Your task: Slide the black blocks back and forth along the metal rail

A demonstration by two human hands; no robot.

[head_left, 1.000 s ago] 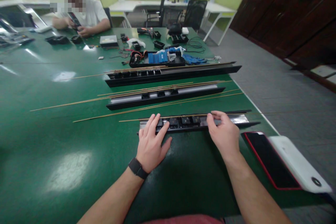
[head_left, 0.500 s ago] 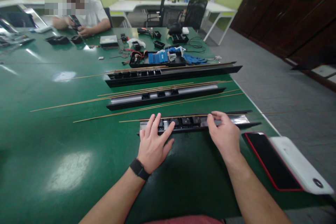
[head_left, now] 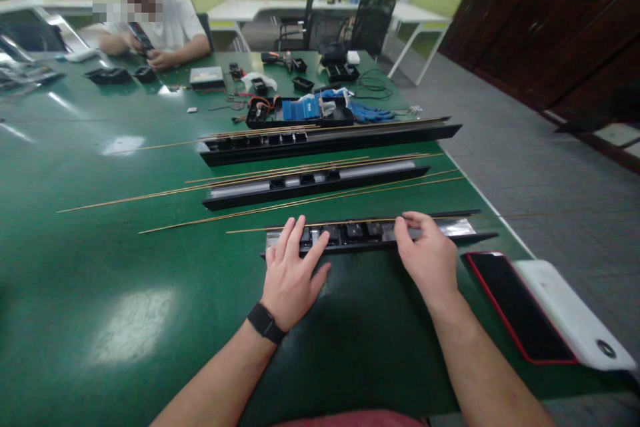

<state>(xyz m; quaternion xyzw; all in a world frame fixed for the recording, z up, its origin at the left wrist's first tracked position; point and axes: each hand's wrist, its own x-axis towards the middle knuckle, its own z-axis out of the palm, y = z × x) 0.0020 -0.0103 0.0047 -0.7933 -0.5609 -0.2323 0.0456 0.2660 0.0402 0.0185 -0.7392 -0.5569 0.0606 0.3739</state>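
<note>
Nearest me lies a long black channel (head_left: 350, 250) with a silvery inside and several black square blocks (head_left: 355, 230) in it. My left hand (head_left: 291, 273) rests on the channel's left end, fingers spread, one fingertip at a block. A thin golden rod (head_left: 245, 231) runs along the channel's far side and passes beneath the left fingertips. At the channel's right part my right hand (head_left: 431, 257) is closed, thumb and fingers pinched at the rod; the fingertips partly hide the grip.
Two more black channels (head_left: 320, 190), (head_left: 340, 143) lie beyond, with loose golden rods beside them. A black tray (head_left: 300, 124) holds a blue pack and wires. At right are a red-edged phone (head_left: 520, 307) and a white device (head_left: 575, 317). Across the table (head_left: 60, 267) sits a person (head_left: 175, 33).
Almost nothing differs. My left index fingertip has shifted very slightly left over the block; the right hand stays where it was.
</note>
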